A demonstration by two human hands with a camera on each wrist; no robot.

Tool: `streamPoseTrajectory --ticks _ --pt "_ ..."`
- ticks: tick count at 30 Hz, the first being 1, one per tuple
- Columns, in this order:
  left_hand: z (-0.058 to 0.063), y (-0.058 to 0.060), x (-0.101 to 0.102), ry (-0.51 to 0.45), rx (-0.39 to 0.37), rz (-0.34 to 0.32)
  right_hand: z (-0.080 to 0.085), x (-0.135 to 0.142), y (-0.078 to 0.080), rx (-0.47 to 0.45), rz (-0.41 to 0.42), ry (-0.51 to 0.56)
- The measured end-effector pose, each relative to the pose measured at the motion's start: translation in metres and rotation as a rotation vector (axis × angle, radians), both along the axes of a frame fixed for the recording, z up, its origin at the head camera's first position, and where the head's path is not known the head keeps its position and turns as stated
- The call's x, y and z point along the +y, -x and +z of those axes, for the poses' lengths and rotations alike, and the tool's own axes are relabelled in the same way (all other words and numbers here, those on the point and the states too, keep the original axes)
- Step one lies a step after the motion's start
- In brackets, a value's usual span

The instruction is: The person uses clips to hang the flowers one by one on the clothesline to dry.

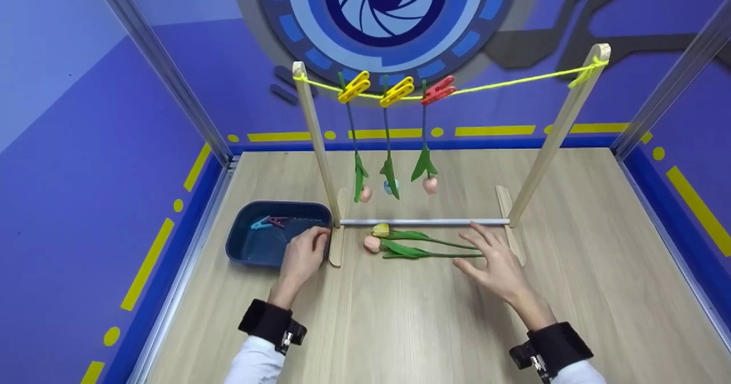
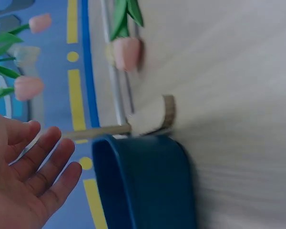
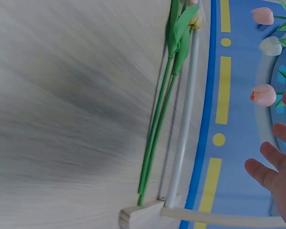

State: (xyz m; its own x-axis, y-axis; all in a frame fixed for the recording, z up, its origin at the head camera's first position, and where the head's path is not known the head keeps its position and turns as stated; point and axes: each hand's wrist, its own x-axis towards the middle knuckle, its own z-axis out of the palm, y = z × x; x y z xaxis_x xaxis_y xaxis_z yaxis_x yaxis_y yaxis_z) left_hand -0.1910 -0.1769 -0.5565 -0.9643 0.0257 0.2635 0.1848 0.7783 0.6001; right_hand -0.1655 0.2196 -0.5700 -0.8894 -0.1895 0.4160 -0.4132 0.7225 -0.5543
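My left hand [image 1: 302, 256] hovers at the right rim of a dark blue bin [image 1: 231, 241], its fingers loosely bent around nothing. Inside the bin lie a light blue clothespin [image 1: 261, 223] and a dark red clothespin [image 1: 277, 222]. Over the stem ends of two artificial tulips, my right hand [image 1: 497, 267] is spread and holds nothing. These are a yellow tulip [image 1: 380, 231] and a pink tulip [image 1: 372, 244], lying side by side, blooms to the left. Three more tulips [image 2: 28, 88] hang bloom-down from a yellow cord [image 1: 514, 82], under two yellow clothespins [image 1: 397, 91] and a red clothespin [image 1: 438, 90].
Two wooden posts [image 1: 313, 127] on flat feet carry the cord, with a pale crossbar [image 1: 428, 222] low between them, just behind the lying tulips. Blue patterned walls [image 1: 188, 81] enclose the back and sides of the wooden table [image 1: 400, 327].
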Motion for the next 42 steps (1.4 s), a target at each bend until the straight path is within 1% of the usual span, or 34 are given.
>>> streamPoseTrajectory --ticks 5,7,10,15,18,23,29,33,36,39,42 --pt "-0.014 0.004 -0.011 0.048 -0.079 0.022 -0.011 0.003 -0.004 -0.009 -0.008 0.005" --pt "-0.017 0.006 -0.013 0.058 -0.111 0.035 -0.015 0.005 -0.005 -0.014 -0.012 0.005" --pt "-0.021 0.009 -0.015 0.068 -0.139 0.039 -0.02 0.008 -0.006 -0.04 -0.032 -0.009" --pt "-0.024 0.015 -0.023 0.094 -0.177 0.048 -0.028 0.012 -0.009 -0.101 -0.042 -0.02" --pt "-0.023 0.023 -0.03 0.118 -0.201 0.067 -0.033 0.013 -0.011 -0.133 -0.037 -0.028" --pt "-0.023 0.037 -0.044 0.164 -0.28 0.083 -0.039 0.012 -0.016 -0.181 -0.034 -0.059" --pt "-0.027 0.049 -0.066 0.248 -0.391 0.087 -0.04 0.001 -0.024 -0.234 -0.012 -0.105" --pt "-0.03 0.053 -0.078 0.291 -0.475 0.112 -0.038 -0.008 -0.027 -0.234 0.025 -0.12" --pt "-0.032 0.056 -0.083 0.31 -0.529 0.115 -0.038 -0.014 -0.028 -0.222 0.048 -0.125" --pt "-0.035 0.058 -0.084 0.318 -0.573 0.105 -0.039 -0.019 -0.028 -0.218 0.062 -0.13" --pt "-0.034 0.063 -0.083 0.324 -0.606 0.096 -0.038 -0.021 -0.028 -0.203 0.068 -0.142"
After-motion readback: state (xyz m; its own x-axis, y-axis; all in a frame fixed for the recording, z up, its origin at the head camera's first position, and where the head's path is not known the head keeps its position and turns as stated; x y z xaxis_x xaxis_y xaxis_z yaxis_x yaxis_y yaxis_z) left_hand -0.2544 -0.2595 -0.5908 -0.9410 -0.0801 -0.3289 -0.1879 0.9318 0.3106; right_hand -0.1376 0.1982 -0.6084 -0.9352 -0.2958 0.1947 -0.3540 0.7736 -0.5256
